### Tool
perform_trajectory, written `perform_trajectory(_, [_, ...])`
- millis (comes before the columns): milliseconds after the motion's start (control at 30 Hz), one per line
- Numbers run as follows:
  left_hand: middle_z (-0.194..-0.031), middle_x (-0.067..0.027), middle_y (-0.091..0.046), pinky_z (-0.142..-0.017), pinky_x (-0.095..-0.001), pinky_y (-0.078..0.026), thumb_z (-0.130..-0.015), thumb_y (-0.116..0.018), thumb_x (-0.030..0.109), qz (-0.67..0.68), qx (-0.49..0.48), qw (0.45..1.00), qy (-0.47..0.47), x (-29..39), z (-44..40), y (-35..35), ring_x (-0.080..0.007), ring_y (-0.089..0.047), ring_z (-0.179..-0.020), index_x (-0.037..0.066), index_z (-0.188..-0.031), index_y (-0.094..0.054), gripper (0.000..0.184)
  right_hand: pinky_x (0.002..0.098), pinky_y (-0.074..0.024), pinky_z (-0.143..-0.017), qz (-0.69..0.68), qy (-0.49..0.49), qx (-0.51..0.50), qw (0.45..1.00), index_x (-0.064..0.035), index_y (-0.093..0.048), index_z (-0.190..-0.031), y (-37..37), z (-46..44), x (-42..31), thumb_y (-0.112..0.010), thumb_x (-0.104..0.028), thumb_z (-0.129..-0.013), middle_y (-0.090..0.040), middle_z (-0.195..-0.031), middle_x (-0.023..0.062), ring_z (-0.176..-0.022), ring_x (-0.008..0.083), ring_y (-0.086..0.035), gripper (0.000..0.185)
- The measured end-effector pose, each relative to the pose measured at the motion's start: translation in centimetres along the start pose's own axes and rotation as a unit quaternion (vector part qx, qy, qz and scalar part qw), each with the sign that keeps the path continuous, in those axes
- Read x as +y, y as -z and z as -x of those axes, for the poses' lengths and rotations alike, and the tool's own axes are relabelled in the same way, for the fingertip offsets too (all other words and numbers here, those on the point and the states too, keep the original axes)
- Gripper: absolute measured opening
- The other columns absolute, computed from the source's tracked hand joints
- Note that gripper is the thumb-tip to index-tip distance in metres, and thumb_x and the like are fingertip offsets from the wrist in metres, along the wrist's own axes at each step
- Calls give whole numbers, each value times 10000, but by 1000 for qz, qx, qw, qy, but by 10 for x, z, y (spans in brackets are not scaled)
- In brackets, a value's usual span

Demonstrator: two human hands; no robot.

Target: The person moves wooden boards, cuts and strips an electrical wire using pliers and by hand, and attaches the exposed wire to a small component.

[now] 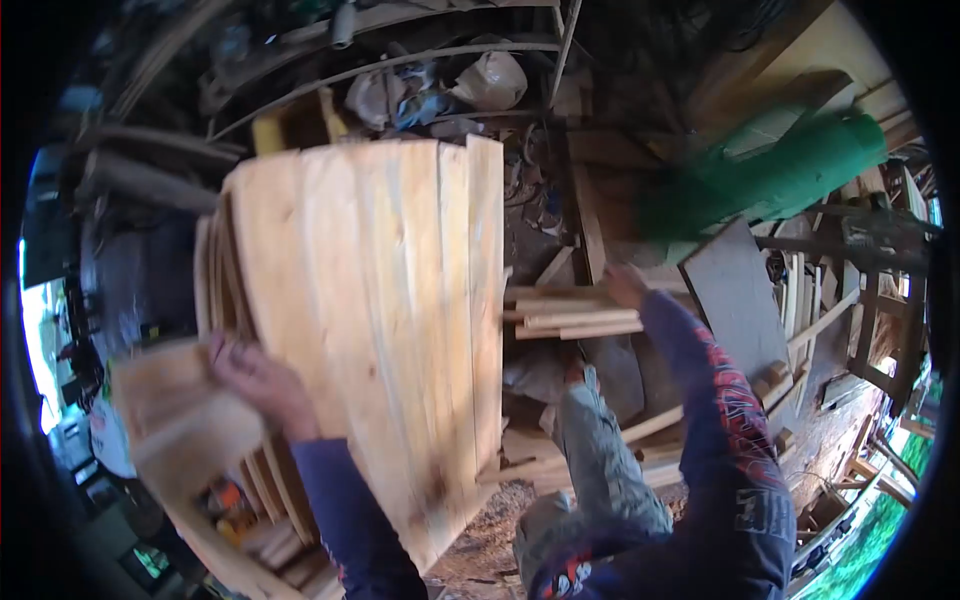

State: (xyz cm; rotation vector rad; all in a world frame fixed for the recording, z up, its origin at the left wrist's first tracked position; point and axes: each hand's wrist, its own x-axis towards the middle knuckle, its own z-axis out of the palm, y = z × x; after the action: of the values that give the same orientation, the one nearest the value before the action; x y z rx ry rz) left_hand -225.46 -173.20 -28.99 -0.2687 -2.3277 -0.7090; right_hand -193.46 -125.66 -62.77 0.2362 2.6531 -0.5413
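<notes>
Reaching out to both sides, the person has their arms wide apart over the woodwork, dark sleeves running down to bare hands. The left hand is at the upper corner of a pale wooden piece, its fingers lying close together, and right beside it stands the big panel of pale boards, boards running lengthwise. The right hand is over at the bundle of wooden strips, by their far end, just past the panel's edge. Both hands are blurred from where I stand, so I cannot tell whether either one is gripping the wood. Below the strips comes a leg in greyish-green trousers, with sawdust on the ground by the panel's lower corner. Beyond the right hand lie a green roll and a flat grey board, tilted; a whitish bag sits behind the panel.
</notes>
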Motion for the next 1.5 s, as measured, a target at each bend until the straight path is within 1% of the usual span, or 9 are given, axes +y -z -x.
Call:
perform_trajectory(133, [-1278,-215,-597,-956,-395,-491,-1039,-435,105,-85,-6,996,-26,-62,21,-69,-310,-585,-1155,-56,-1290,-515,309,504,-500,-912,-264,-172,137,939,-10,-606,-1130,-23,-194,13,-611,-173,-840,-674,-994,273,-976,451,-642,333])
perform_trajectory(400, [-1249,-214,-607,-925,-399,-501,-1038,-446,125,-224,-43,971,-72,-79,46,-134,-305,-595,-1116,-58,-1269,-519,303,502,-494,-898,-235,-60,258,935,-61,-646,-1147,-114,-429,79,-581,-157,-862,-641,-1116,216,-1077,426,-590,308])
perform_trajectory(700, [-1217,-213,-618,-889,-402,-513,-1037,-457,147,-277,-64,955,-83,-89,50,-169,-299,-606,-1072,-60,-1244,-523,300,655,-313,-1128,-138,-81,85,983,-39,-615,-1276,-100,-576,72,-475,-224,-894,-341,-1601,202,-1406,526,-369,447])
perform_trajectory(900, [-1196,-212,-625,-866,-405,-521,-1037,-465,162,-295,-72,949,-87,-89,45,-173,-295,-613,-1043,-62,-1228,-526,301,623,-362,-1059,-75,-54,89,992,-47,-577,-1272,-115,-650,66,-482,-192,-895,-464,-1460,221,-1323,467,-449,415])
perform_trajectory(1100, [-1174,-211,-632,-842,-407,-529,-1036,-472,177,-301,-77,947,-81,-87,40,-169,-291,-620,-1014,-63,-1212,-529,303,532,-520,-743,-36,-12,100,994,-17,-566,-1216,-162,-654,87,-493,-144,-898,-689,-1072,199,-948,406,-678,350])
perform_trajectory(1167, [-1167,-211,-635,-834,-408,-532,-1036,-475,182,-303,-81,947,-76,-85,38,-166,-289,-622,-1004,-63,-1207,-530,304,525,-486,-512,18,42,312,949,39,-542,-1176,-170,-627,86,-510,-170,-936,-693,-768,171,-673,413,-674,320])
perform_trajectory(1233, [-1160,-211,-637,-827,-409,-534,-1036,-477,187,-304,-80,947,-73,-82,33,-161,-288,-625,-994,-64,-1202,-531,305,576,-491,-604,-254,-134,216,933,12,-514,-1165,-145,-581,70,-501,-181,-966,-665,-778,230,-723,469,-646,277])
perform_trajectory(1367, [-1146,-210,-642,-811,-411,-540,-1036,-482,197,-294,-65,952,-59,-74,25,-149,-285,-630,-975,-65,-1191,-533,309,485,-502,-757,-372,-137,239,886,1,-638,-1042,-94,-452,75,-550,-203,-982,-676,-921,262,-912,482,-642,230])
perform_trajectory(1500, [-1131,-210,-647,-795,-412,-545,-1035,-487,207,-287,-58,955,-45,-60,20,-136,-283,-634,-955,-66,-1180,-535,312,382,-471,-648,-414,-298,169,843,1,-664,-1041,-7,-322,73,-576,-214,-995,-624,-761,174,-667,234,-571,237])
